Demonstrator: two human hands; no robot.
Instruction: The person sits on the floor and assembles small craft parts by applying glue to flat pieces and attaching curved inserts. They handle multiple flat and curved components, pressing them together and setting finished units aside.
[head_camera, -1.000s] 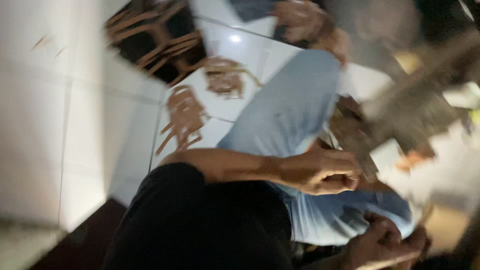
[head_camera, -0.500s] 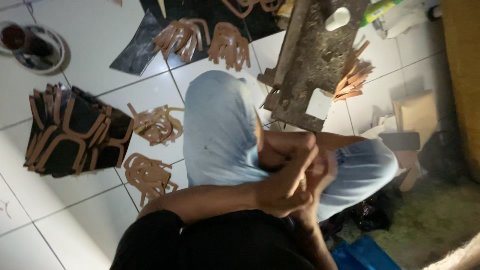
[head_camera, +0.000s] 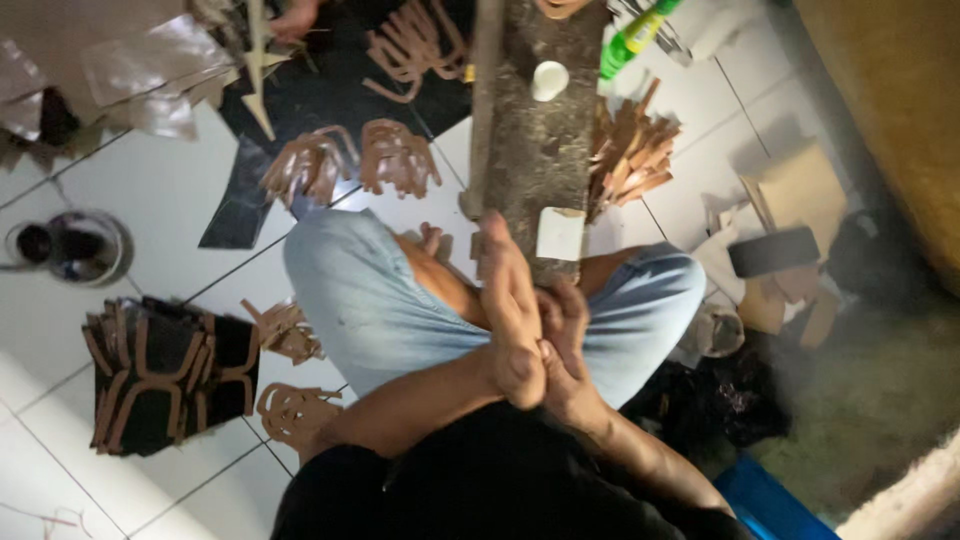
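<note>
I sit cross-legged in light blue jeans (head_camera: 370, 300) on a white tiled floor. My left hand (head_camera: 508, 300) is held flat with its fingers straight and pointing away from me. My right hand (head_camera: 566, 335) presses against its palm side, fingers slightly curled. I see nothing held in either hand. Just beyond my fingertips lies a dark worn wooden board (head_camera: 530, 130) with a small white cap (head_camera: 548, 80) and a white paper piece (head_camera: 560, 235) on it.
Brown cut leather strap pieces (head_camera: 400, 155) lie on the floor and on a black sheet (head_camera: 300, 100). A black stack with brown straps (head_camera: 165, 370) sits at the left, near a round glass dish (head_camera: 65, 245). Tan strips (head_camera: 630, 150), a green bottle (head_camera: 630, 40) and cardboard (head_camera: 790, 190) are on the right. Another person's hand (head_camera: 295, 15) shows at the top.
The view has swung and steadied over my lap. My hands, clasped low together before, are now pressed flat against each other and raised toward the wooden board.
</note>
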